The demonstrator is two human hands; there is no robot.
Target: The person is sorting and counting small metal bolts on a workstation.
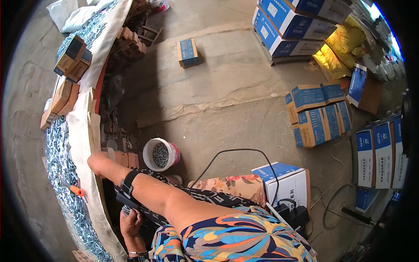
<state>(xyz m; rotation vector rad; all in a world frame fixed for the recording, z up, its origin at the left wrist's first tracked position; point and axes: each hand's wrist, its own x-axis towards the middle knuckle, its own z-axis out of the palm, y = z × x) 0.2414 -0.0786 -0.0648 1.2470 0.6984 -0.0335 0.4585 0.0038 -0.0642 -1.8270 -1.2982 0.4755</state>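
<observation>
My left hand (131,223) is closed around a small bunch of silvery screws (126,210), low beside the cloth edge of the work surface. A pale bracelet circles that wrist. My right hand (101,164) is at the edge of the pale cloth (83,144), back upward, its fingers hidden from view. A black strap (128,182) wraps the right forearm. Along the surface lies a long heap of shiny bluish screws (59,148). On the heap rests a tool with an orange handle (77,191), its metal end partly buried.
A white bucket (150,146) of dark small parts stands on the floor beside bricks (128,159). Cartons (69,59) and bricks (64,98) sit on the surface. Blue cartons (316,113), stacked boxes (290,26) and a white-blue box (290,187) with a black cable (235,150) stand about.
</observation>
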